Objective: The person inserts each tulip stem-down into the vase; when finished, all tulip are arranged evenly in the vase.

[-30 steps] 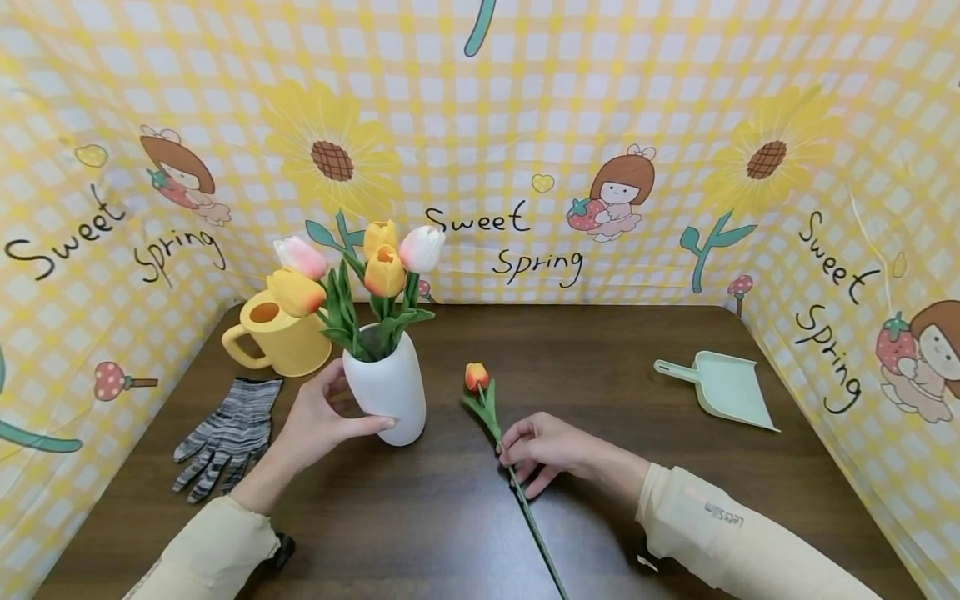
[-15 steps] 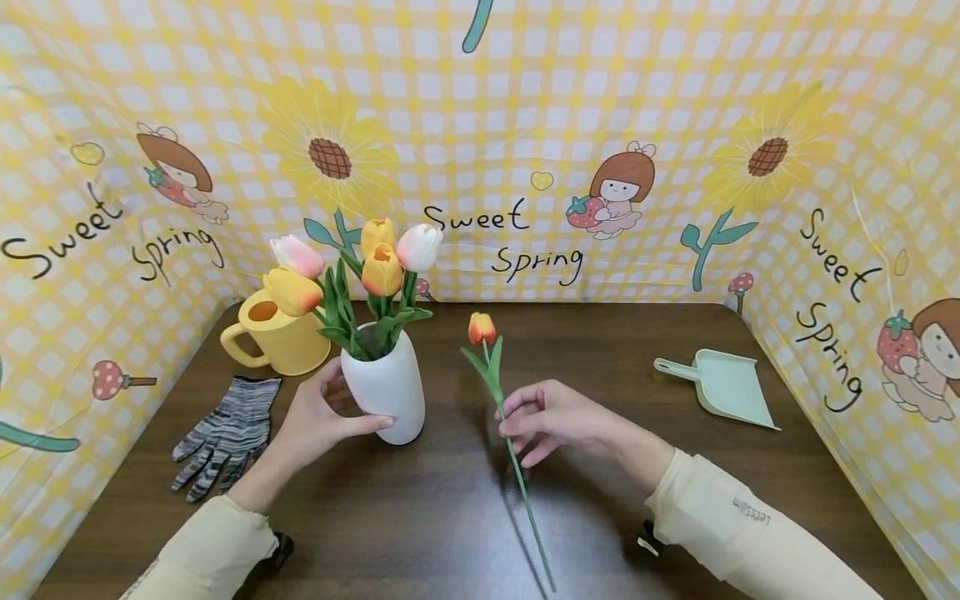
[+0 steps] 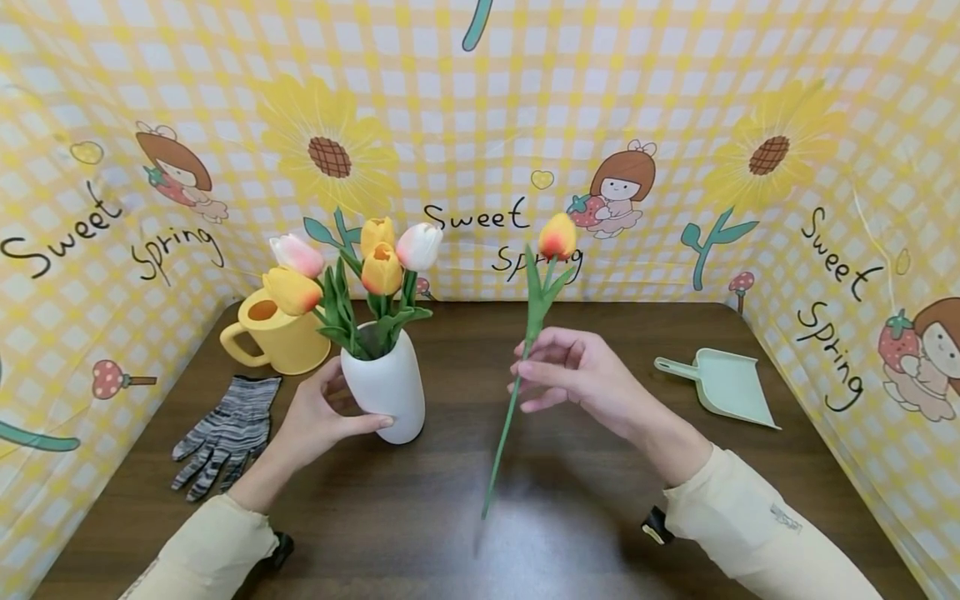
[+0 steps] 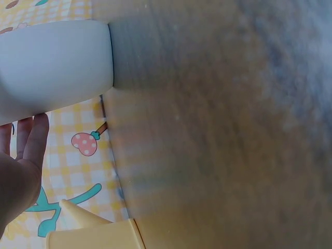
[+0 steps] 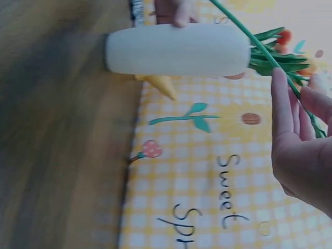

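My left hand point(image 3: 318, 421) grips the lower part of a white vase point(image 3: 390, 392), thumb across its front and fingers round the left side. Several artificial tulips point(image 3: 382, 271), orange-yellow and pinkish white, stand in it. To the right, my right hand point(image 3: 581, 371) pinches the green stem of a single orange-yellow tulip point(image 3: 558, 237) between thumb and fingers. Its bloom points up and its stem slants down to the left, raised off the table. In the right wrist view, this stem point(image 5: 249, 36) crosses in front of the bouquet leaves point(image 5: 280, 62).
A yellow watering can point(image 3: 281, 337) stands behind the vase at left, with a grey striped glove point(image 3: 228, 437) in front of it. On the right of the brown table point(image 3: 450, 542) lies a pale green dustpan point(image 3: 731, 387). Checked cloth point(image 3: 480, 125) encloses the back and sides.
My right hand has lifted the single tulip off the table, up and to the right, and its stem has swung closer to upright. The left hand and vase have stayed in place.
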`<action>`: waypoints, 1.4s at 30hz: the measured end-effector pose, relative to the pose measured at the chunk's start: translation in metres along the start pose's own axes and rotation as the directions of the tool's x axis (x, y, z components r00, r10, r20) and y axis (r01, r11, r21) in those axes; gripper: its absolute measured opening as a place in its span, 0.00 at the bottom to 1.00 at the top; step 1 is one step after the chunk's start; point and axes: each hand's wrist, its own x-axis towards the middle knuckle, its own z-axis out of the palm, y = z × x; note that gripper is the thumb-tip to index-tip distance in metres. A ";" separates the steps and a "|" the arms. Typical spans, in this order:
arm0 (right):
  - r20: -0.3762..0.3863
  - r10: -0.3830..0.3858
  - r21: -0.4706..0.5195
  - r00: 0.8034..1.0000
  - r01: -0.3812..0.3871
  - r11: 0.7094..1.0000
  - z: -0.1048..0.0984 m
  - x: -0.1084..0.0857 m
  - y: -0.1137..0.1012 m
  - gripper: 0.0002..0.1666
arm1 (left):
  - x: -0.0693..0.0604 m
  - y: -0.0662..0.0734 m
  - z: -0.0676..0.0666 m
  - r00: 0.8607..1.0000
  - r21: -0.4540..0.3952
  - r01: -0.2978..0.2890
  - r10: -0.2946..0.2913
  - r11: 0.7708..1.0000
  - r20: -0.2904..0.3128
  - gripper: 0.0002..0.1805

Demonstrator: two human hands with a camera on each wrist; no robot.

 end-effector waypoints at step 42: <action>-0.013 -0.697 -0.046 0.717 0.696 0.716 0.060 0.030 -0.037 0.08 | 0.000 -0.001 0.000 1.000 -0.015 -0.005 0.005 1.000 0.004 0.46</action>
